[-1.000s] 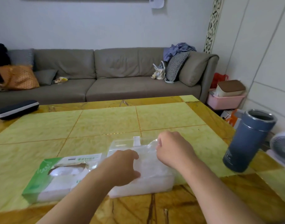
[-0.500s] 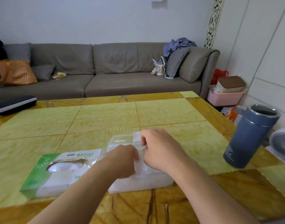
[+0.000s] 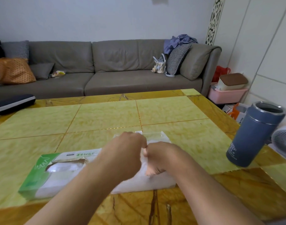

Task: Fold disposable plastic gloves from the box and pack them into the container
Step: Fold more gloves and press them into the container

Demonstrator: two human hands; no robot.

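A green and white glove box [image 3: 57, 172] lies on the table at the left, with clear gloves showing through its torn opening. Just right of it stands a clear plastic container [image 3: 156, 137], mostly hidden by my hands. My left hand [image 3: 124, 153] and my right hand [image 3: 163, 158] meet over the container, knuckles touching and fingers curled. Between them they pinch a thin clear plastic glove [image 3: 143, 168], which hangs down into the container. My fingertips are hidden.
A blue thermos [image 3: 254, 135] without a lid stands near the table's right edge, with a small white fan [image 3: 283, 142] beyond it. A dark case [image 3: 12, 103] lies at the far left corner. A grey sofa [image 3: 106, 75] runs behind the yellow tiled table [image 3: 106, 117].
My right hand has moved left from the container's right side until it meets my left hand. My left hand has risen a little. The glove is now bunched between them.
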